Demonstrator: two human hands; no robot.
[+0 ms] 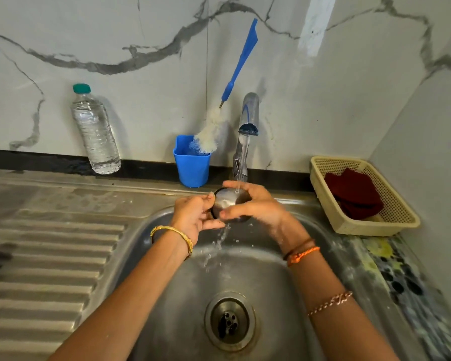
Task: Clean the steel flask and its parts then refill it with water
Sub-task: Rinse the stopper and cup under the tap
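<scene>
Two hands, left hand [193,213] and right hand [253,204], both gripping one steel cap [227,201] under one running tap [249,113].

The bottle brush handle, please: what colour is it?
Blue, seen in the head view: bottle brush handle.

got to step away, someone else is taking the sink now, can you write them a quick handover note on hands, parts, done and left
Left hand: grips the steel flask cap by its left edge.
Right hand: fingers curled round the cap from the right.
The cap is over the sink, under the running tap.
The bottle brush stands in the blue cup; a water bottle stands by the wall.
Done: cap rinse under way.
Left: flask body not in view; clean it, then refill.
</scene>
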